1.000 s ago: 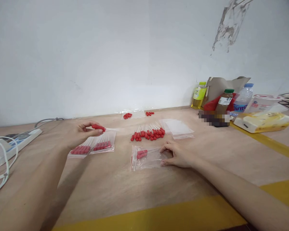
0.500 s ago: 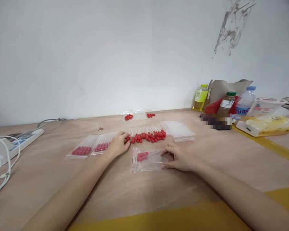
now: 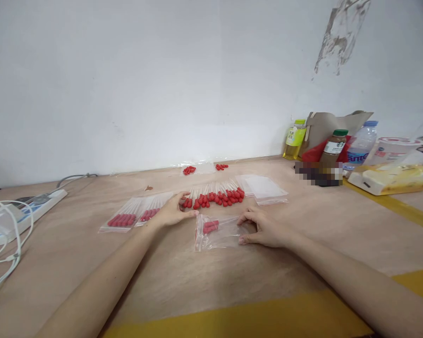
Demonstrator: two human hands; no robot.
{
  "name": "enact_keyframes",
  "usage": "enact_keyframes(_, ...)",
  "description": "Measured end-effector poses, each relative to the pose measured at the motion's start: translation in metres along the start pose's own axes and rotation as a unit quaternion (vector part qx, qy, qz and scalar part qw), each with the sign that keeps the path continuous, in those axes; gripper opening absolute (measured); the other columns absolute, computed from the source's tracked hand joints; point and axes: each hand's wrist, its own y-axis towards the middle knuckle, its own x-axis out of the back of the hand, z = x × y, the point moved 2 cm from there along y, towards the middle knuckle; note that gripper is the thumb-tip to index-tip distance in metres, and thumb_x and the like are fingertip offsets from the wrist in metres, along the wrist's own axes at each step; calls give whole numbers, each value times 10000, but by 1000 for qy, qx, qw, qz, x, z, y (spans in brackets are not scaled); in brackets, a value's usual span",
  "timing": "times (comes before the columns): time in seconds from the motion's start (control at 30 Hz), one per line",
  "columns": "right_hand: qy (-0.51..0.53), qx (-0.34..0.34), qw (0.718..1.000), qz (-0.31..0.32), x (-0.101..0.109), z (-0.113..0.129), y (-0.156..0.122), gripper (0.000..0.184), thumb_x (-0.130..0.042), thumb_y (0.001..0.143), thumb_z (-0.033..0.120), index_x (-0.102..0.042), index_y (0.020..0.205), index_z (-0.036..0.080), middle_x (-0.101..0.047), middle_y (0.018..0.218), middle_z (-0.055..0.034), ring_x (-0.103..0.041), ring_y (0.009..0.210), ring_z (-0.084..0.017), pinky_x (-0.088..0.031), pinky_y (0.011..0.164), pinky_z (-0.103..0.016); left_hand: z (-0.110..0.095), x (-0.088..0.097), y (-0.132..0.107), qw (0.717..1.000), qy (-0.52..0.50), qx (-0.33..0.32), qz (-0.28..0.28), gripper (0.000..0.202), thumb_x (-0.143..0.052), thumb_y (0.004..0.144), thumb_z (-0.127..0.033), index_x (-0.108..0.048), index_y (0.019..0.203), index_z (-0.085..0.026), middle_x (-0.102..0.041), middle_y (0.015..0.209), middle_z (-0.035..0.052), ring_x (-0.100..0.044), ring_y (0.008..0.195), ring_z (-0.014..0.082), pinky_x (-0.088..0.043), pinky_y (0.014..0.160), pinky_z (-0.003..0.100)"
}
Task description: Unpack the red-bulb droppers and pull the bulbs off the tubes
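Note:
My left hand (image 3: 174, 209) is open, thumb and fingers apart, at the left end of a row of red-bulbed droppers (image 3: 216, 198) with thin, clear stems. Its fingertips are beside the leftmost bulbs, and the thumb points at the mouth of a clear zip bag (image 3: 225, 237). That bag lies flat, with a few red bulbs inside its left end. My right hand (image 3: 262, 227) holds the bag's right end, fingers on the far edge and thumb on the near one. Two filled zip bags (image 3: 121, 219) of droppers lie to the left, partly behind my left hand.
Flat, pale bags (image 3: 264, 188) are stacked right of the row. Loose red bulbs (image 3: 189, 170) and clear plastic lie by the wall. A power strip (image 3: 44, 204) with white cables is at left; bottles (image 3: 333, 148) and a tissue pack (image 3: 391, 178) stand at right.
My left hand has opened, its thumb swinging right toward the bag's mouth and away from the leftmost droppers. My right hand stays on the bag. The view has shifted slightly.

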Motion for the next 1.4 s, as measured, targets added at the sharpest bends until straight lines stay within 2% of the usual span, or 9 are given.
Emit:
enact_keyframes(0.23,7,7,1000,1,-1,-2,0,402,-693,611,465,-596,892,194,-496,898,-39,-481,842,-173,-407,737,-300,-9,-3,-1,999,-12,-3,32,810,-720,557,-424,-377,1238,-150,-508,1052,108,-518,962,214,-442,815,356)
enact_keyframes(0.37,7,10,1000,3,-1,-3,0,401,-692,611,465,-596,891,195,-496,910,-40,-475,851,-174,-404,739,-297,-11,13,-2,999,14,9,29,792,-697,558,-453,-385,1225,-162,-511,1058,102,-551,852,185,-455,736,318)
enact_keyframes(0.47,3,19,1000,4,0,-4,1,401,-695,606,462,-598,886,192,-502,896,-37,-475,835,-170,-400,721,-286,-20,32,-8,987,156,23,36,423,-660,578,-461,-586,875,-170,-565,766,26,-536,661,165,-422,606,277)
enact_keyframes(0.57,1,30,1000,8,1,-5,1,409,-698,603,464,-603,891,190,-503,886,-35,-474,842,-172,-397,731,-287,-37,31,-27,966,213,6,146,263,-609,646,-428,-564,579,-178,-484,523,-19,-473,526,132,-360,515,237)
enact_keyframes(0.63,2,33,999,13,1,-5,1,413,-696,607,465,-604,904,192,-500,895,-36,-474,850,-172,-400,743,-291,-52,15,-46,973,129,-63,179,234,-573,707,-410,-608,669,-181,-556,624,-6,-505,578,127,-375,531,223)
enact_keyframes(0.7,6,37,999,19,1,-5,0,416,-690,618,461,-603,924,193,-499,905,-39,-477,853,-172,-404,751,-297,-61,-6,-63,983,86,-119,112,219,-540,757,-364,-651,825,-188,-601,794,29,-538,683,141,-406,600,238)
enact_keyframes(0.87,28,68,996,43,-1,-3,1,404,-692,632,424,-611,965,212,-499,979,-47,-484,914,-181,-395,828,-328,-57,-44,-77,994,24,-101,32,385,-547,776,-379,-566,1140,-256,-531,1149,66,-561,767,146,-447,665,266)
enact_keyframes(1.13,53,98,992,60,-4,-4,3,389,-680,649,425,-617,973,218,-518,1018,-49,-488,965,-184,-382,873,-337,-54,-45,-71,990,55,-124,35,348,-532,790,-333,-551,1117,-218,-573,912,48,-535,741,157,-430,671,276)
enact_keyframes(1.4,49,111,991,62,-5,-2,2,376,-669,667,416,-606,975,209,-518,1024,-47,-496,960,-170,-387,863,-315,-60,-43,-78,974,137,-170,54,200,-391,830,-186,-517,985,-183,-520,922,68,-482,875,192,-395,798,330)
